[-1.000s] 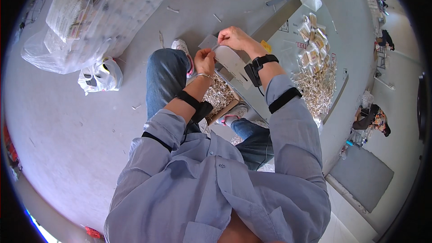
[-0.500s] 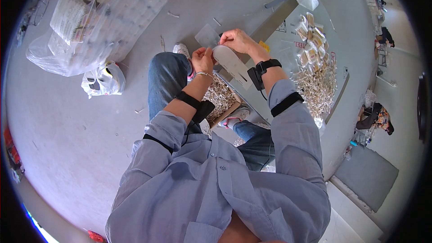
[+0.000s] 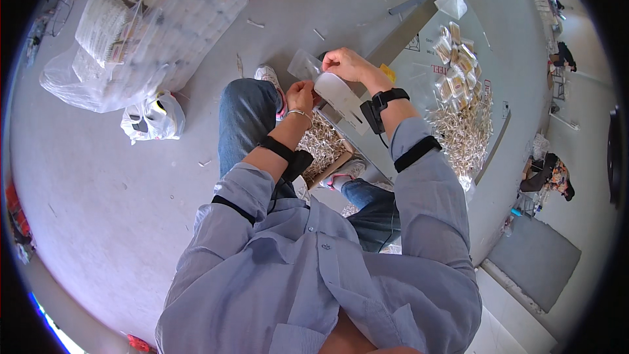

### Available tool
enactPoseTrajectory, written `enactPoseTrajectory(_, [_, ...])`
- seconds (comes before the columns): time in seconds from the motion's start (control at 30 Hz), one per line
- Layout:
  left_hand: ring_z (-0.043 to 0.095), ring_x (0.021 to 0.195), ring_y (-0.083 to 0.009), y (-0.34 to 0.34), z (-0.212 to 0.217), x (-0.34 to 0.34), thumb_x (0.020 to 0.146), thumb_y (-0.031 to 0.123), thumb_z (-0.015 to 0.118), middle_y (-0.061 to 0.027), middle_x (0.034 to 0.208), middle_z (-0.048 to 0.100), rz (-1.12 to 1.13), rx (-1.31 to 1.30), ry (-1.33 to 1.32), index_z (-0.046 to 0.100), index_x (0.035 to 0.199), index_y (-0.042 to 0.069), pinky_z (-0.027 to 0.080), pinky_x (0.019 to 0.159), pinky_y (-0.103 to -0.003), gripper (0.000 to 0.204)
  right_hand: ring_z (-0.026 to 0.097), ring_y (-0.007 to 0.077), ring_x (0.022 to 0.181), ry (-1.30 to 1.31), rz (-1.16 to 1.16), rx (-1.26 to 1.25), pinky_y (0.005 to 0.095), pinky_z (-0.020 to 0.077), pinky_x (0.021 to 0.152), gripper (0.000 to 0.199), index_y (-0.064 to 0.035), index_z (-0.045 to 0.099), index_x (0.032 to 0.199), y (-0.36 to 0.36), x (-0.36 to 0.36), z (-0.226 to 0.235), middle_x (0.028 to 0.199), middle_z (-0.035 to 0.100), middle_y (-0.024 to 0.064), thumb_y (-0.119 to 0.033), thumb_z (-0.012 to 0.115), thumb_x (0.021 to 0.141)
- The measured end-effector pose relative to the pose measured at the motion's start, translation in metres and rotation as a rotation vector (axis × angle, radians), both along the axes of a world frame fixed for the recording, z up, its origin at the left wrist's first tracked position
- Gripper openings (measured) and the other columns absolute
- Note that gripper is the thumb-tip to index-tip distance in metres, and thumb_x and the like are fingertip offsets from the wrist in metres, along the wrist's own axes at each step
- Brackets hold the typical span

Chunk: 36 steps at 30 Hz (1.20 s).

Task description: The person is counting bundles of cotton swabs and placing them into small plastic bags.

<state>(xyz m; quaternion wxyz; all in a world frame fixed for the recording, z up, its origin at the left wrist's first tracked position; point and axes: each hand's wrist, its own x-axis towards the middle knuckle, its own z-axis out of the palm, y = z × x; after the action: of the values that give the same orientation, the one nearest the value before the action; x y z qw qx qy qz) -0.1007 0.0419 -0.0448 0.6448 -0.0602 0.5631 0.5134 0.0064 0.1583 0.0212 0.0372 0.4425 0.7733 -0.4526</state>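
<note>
My right hand is closed in a pinch at the corner of a clear plastic bag, just beyond a white round-ended holder at the table's edge. Close by, my left hand has its fingers curled together beside the holder's left rim; what they grip, if anything, is hidden. Below the hands, between my legs, a cardboard box holds a heap of loose cotton swabs.
On the grey table to the right lie packed bundles of cotton swabs and a loose swab pile. A large clear sack of packs stands on the floor at left, with a white carrier bag nearby.
My left hand has drawn back toward me, away from the plastic bag and down along the white holder's edge. My right hand has hardly moved and stays pinched.
</note>
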Motion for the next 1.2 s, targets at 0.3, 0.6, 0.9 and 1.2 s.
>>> enactPoseTrajectory(0.3, [0.057,0.062,-0.0143,0.001,0.024,-0.006,0.08,0.016,0.057,-0.0032,0.073,0.057,0.127,0.138,0.019,0.053,0.084,0.004,0.049,0.058,-0.026,0.013,0.057,0.011,0.073,0.062,0.007,-0.08,0.0264,0.0451,0.068,0.004,-0.003,0.059,0.078,0.003,0.004,0.011,0.076,0.063,0.0026,-0.005,0.058,0.075])
enactPoseTrajectory(0.6, [0.057,0.067,-0.013,-0.004,0.031,-0.005,0.081,0.016,0.059,-0.0037,0.078,0.059,0.091,0.154,0.064,0.054,0.096,0.002,0.048,0.06,-0.024,0.021,0.057,0.0102,0.076,0.142,-0.033,-0.003,0.0251,0.0451,0.07,0.002,-0.0019,0.057,0.079,-0.005,0.012,0.006,0.077,0.063,0.0027,-0.004,0.056,0.079])
enactPoseTrajectory(0.9, [0.058,0.075,-0.013,0.014,0.017,-0.011,0.072,0.003,0.067,-0.0065,0.087,0.06,-0.046,0.33,0.4,0.047,0.109,-0.003,0.049,0.068,-0.025,0.042,0.056,0.0165,0.07,0.138,-0.152,0.051,0.0299,0.0452,0.065,0.009,-0.0011,0.055,0.081,-0.004,0.001,0.004,0.074,0.061,0.0069,-0.01,0.056,0.079])
enactPoseTrajectory(1.2, [0.06,0.073,-0.0149,0.025,0.018,-0.016,0.074,0.002,0.063,-0.0099,0.085,0.061,0.093,0.31,0.382,0.046,0.101,-0.001,0.05,0.062,-0.023,0.032,0.059,0.0348,0.08,0.0,-0.116,0.22,0.0403,0.0462,0.068,0.013,-0.0021,0.051,0.088,-0.012,-0.024,-0.001,0.081,0.061,0.0168,-0.013,0.05,0.081])
